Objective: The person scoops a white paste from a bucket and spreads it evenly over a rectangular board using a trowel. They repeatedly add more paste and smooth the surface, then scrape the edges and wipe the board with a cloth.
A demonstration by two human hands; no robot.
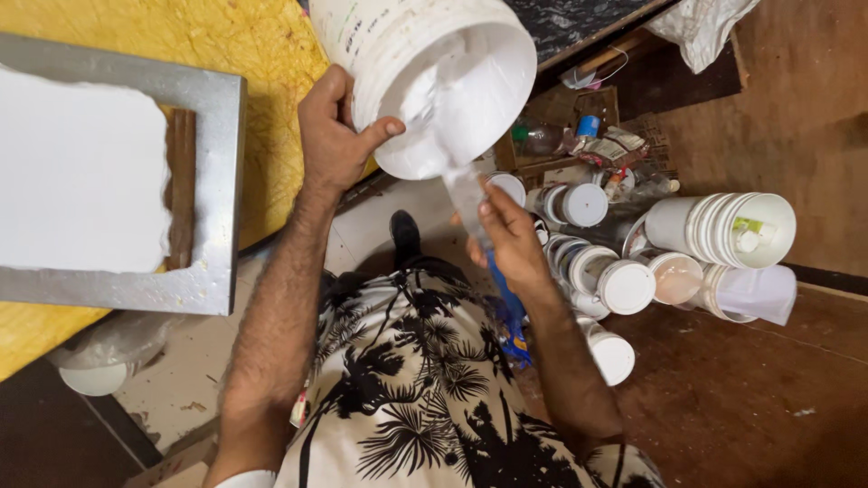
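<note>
My left hand [334, 136] grips the rim of a white plastic bucket [425, 72], which is tilted with its mouth toward me and coated with white paste inside. My right hand [508, 237] holds a flat scraper [466, 190] whose blade reaches into the bucket's lower lip, smeared white. To the left, a grey metal frame [212, 181] lies on a yellow table [262, 54], filled with a white layer [81, 172] with a ragged right edge; a brown strip shows beside it.
Several white-lidded jars [624, 285] and stacked white buckets [723, 230] lie on the brown floor at right. A box of small bottles [579, 136] sits behind them. A white bowl [90, 378] rests under the table edge at lower left.
</note>
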